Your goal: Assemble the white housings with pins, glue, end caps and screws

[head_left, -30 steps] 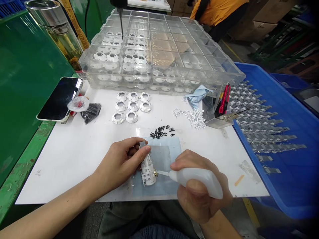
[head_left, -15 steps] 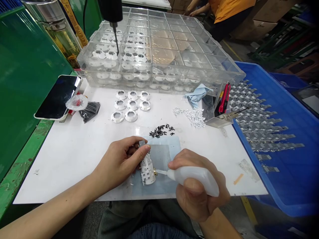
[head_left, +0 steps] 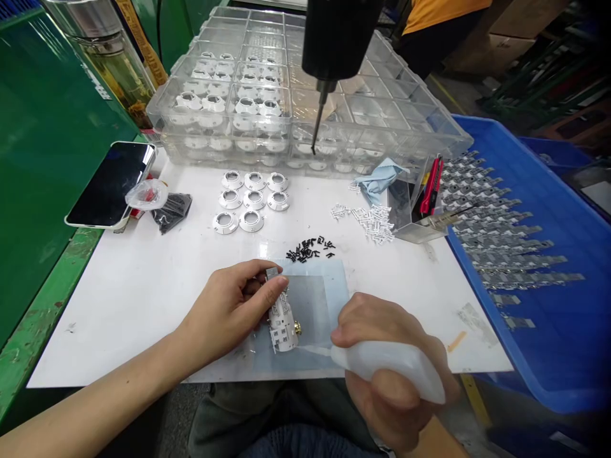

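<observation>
My left hand (head_left: 236, 305) is closed on a small white cylindrical part (head_left: 282, 324) with a brass stud, holding it on a bluish mat (head_left: 329, 286) near the table's front edge. My right hand (head_left: 382, 356) is wrapped round a white squeeze bottle (head_left: 396, 366); its thin nozzle points left, with the tip just right of and below the part. A small pile of black pieces (head_left: 309, 249) lies just behind the mat.
Several white rings (head_left: 251, 200) sit behind. Clear compartment trays (head_left: 305, 95) hold more at the back. A hanging black driver (head_left: 334, 51) dangles overhead. Small white clips (head_left: 372, 222), a blue cloth (head_left: 379, 178), a phone (head_left: 112, 184) and a blue crate of metal strips (head_left: 506, 235) surround the white table (head_left: 143, 292).
My right hand and the bottle have dropped lower and nearer, so the nozzle tip has left the brass stud. The hanging driver has swung right across the view. My left hand has stayed put.
</observation>
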{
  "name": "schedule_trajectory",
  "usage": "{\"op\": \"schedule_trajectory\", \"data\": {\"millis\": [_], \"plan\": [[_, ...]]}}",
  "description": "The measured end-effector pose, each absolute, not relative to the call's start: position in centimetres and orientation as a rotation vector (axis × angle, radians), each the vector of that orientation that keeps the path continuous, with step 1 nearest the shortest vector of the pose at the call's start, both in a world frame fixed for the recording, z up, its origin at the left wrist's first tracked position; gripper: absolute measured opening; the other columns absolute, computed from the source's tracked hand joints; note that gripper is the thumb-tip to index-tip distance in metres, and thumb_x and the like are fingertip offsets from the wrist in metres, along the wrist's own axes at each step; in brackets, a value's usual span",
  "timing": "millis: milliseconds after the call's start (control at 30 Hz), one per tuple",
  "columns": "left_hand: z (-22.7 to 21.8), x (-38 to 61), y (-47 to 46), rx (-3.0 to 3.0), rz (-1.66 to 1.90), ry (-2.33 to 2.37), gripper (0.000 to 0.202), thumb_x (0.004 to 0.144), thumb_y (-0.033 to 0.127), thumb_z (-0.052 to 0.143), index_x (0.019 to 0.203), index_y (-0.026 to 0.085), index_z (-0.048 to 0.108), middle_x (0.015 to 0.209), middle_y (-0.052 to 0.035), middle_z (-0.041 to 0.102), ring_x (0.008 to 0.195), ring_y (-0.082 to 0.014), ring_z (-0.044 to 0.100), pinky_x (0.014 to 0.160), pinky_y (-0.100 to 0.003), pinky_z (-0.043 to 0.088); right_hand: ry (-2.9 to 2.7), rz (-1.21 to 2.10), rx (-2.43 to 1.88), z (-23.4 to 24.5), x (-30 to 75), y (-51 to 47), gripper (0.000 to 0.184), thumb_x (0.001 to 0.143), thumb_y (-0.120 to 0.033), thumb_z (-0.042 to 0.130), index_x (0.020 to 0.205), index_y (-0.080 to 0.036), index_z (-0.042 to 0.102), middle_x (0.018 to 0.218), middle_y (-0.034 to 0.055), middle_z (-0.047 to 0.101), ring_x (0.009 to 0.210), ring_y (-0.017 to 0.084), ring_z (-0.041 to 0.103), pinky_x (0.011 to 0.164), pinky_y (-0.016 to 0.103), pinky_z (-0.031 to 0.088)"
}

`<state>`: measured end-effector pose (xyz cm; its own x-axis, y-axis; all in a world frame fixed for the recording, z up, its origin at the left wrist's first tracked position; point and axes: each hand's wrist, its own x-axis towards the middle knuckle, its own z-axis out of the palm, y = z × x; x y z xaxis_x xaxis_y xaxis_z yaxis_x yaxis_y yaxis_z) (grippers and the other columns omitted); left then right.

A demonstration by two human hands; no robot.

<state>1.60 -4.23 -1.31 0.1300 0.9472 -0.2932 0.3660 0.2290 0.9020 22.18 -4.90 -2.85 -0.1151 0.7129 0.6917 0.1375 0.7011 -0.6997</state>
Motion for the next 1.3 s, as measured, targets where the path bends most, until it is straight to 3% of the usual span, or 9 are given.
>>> {"op": "schedule_trajectory", "data": {"millis": [533, 833, 1000, 1300], "plan": [[-1.75, 1.40, -4.47, 1.326, 0.679, 1.448, 0.035, 0.099, 0.056, 0.060, 0.102, 0.022, 0.068, 0.060, 0.0056, 0.060, 0.054, -0.0135, 0.058, 0.052, -0.024, 0.045, -1.751, 0.455, -0.627, -3.19, 21.81, -4.86, 0.027, 0.101, -0.037, 0.053, 0.092, -0.016, 0.068, 0.065, 0.0040, 0.064, 0.051, 0.020, 0.058, 0.048, 0.036, 0.043], [-1.73, 1.42, -4.48, 1.323, 0.684, 1.433, 0.034, 0.098, 0.055, 0.061, 0.105, 0.022, 0.069, 0.058, 0.0058, 0.060, 0.053, -0.0140, 0.060, 0.053, -0.024, 0.047, -1.732, 0.434, -0.640, -3.12, 21.90, -4.77, 0.031, 0.101, -0.042, 0.053, 0.091, -0.017, 0.069, 0.063, 0.0035, 0.063, 0.050, 0.020, 0.058, 0.048, 0.036, 0.043], [-1.91, 1.41, -4.45, 1.329, 0.685, 1.443, 0.034, 0.098, 0.054, 0.061, 0.107, 0.023, 0.069, 0.060, 0.0057, 0.061, 0.054, -0.0136, 0.060, 0.054, -0.024, 0.047, -1.684, 0.588, -0.703, -2.82, 22.32, -4.88, 0.036, 0.101, -0.048, 0.054, 0.088, -0.019, 0.070, 0.061, 0.0029, 0.062, 0.049, 0.019, 0.057, 0.047, 0.036, 0.043], [-2.03, 1.41, -4.53, 1.313, 0.694, 1.436, 0.034, 0.098, 0.056, 0.061, 0.101, 0.023, 0.069, 0.058, 0.0063, 0.060, 0.052, -0.0128, 0.059, 0.050, -0.022, 0.045, -1.718, 0.498, -0.677, -3.17, 22.12, -4.94, 0.028, 0.101, -0.039, 0.053, 0.094, -0.018, 0.070, 0.064, 0.0035, 0.063, 0.051, 0.021, 0.059, 0.048, 0.037, 0.042]]}}
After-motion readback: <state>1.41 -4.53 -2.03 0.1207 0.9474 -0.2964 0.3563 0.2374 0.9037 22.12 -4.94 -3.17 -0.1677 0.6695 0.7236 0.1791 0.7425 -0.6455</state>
